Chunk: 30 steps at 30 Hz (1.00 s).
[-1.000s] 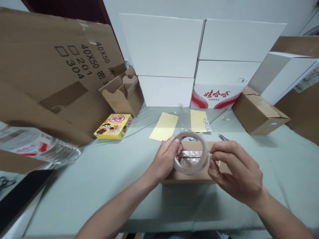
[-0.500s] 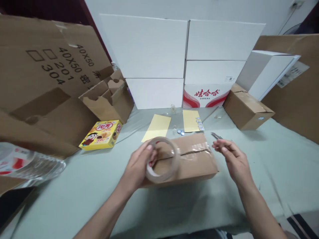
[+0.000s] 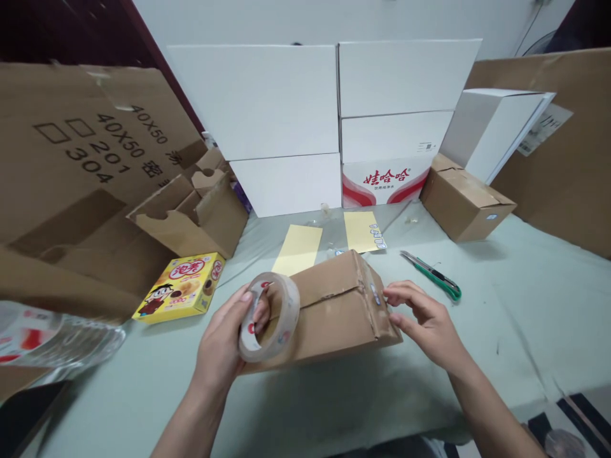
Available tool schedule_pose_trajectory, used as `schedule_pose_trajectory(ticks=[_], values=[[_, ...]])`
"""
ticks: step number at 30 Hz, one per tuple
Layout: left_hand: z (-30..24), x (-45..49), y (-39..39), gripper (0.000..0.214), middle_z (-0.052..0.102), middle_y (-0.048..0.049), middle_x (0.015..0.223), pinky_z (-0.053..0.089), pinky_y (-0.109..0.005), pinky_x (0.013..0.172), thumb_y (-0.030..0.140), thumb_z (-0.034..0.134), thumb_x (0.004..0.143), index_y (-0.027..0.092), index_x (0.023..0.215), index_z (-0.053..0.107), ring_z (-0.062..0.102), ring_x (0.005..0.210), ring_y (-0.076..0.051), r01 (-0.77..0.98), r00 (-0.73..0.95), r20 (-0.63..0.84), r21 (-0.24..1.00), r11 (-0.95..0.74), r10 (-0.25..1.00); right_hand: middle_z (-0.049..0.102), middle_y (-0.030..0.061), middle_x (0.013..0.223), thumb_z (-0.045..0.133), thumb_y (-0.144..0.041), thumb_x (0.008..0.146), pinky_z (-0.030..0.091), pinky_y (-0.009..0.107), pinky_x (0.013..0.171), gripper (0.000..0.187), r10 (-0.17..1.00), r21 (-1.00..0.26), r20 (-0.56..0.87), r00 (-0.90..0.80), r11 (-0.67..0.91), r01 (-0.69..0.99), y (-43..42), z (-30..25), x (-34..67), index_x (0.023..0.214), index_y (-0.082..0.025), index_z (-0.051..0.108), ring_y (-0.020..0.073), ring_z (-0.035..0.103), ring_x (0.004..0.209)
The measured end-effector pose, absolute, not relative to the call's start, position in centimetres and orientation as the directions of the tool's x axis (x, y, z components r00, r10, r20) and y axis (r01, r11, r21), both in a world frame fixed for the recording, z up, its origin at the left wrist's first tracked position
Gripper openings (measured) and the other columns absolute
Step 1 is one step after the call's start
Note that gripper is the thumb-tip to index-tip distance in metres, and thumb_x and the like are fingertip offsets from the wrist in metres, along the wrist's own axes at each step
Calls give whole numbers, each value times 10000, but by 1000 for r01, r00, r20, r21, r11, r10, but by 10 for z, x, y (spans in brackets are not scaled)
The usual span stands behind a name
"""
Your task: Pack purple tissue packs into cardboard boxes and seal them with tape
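Note:
My left hand (image 3: pixel 222 340) is closed around a roll of clear packing tape (image 3: pixel 291 312), its thumb on the rim and fingers through the middle. The roll is in front of the left part of a brown cardboard box (image 3: pixel 329 318), which sits turned, its seam facing up and its right end toward my right hand. On that end is a small blue-and-white label (image 3: pixel 375 294). My right hand (image 3: pixel 424 321) is at this end, thumb and fingers apart, fingertips at or very near the cardboard. Beyond it a green utility knife (image 3: pixel 432 275) lies on the table, blade end pointing away.
Yellow sheets (image 3: pixel 298 248) lie behind the box, the right one (image 3: pixel 363 232) bearing small labels. To the left are a yellow snack box (image 3: pixel 179 286), an open carton (image 3: pixel 195 216) and a plastic bottle (image 3: pixel 57 337). Another brown box (image 3: pixel 465 200) stands back right, before white cartons (image 3: pixel 281 102).
My right hand has let go of the utility knife, now lying on the table, and moved to the box's right end. The box has turned, showing its labelled end. The tape roll moved left.

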State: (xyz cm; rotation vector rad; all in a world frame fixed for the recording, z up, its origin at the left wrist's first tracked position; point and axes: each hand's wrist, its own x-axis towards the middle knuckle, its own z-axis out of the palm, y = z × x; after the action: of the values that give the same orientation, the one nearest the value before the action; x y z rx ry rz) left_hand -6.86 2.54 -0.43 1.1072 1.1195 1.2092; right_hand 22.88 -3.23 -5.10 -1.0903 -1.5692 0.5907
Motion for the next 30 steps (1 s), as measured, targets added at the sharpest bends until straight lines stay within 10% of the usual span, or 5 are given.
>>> schedule_pose_trajectory(ticks=[9,30], values=[[7,-48,20,356,434,61,549,296,-240,480,532,633,776,190,749,538,340,502,-104,11,70,-43,999,42,997,781,39,954,639,-132,913,601,247,730,236,718,-483,674,-171,604,634,-35,-21,238,1113,-234,711,169,750,829],[-2,-40,4,530,618,-36,789,514,-303,755,547,530,906,178,1266,656,574,750,-206,120,94,-59,992,47,994,600,-7,688,516,-245,934,497,225,508,202,832,-601,554,9,392,697,-8,-48,259,734,-226,519,135,591,585]])
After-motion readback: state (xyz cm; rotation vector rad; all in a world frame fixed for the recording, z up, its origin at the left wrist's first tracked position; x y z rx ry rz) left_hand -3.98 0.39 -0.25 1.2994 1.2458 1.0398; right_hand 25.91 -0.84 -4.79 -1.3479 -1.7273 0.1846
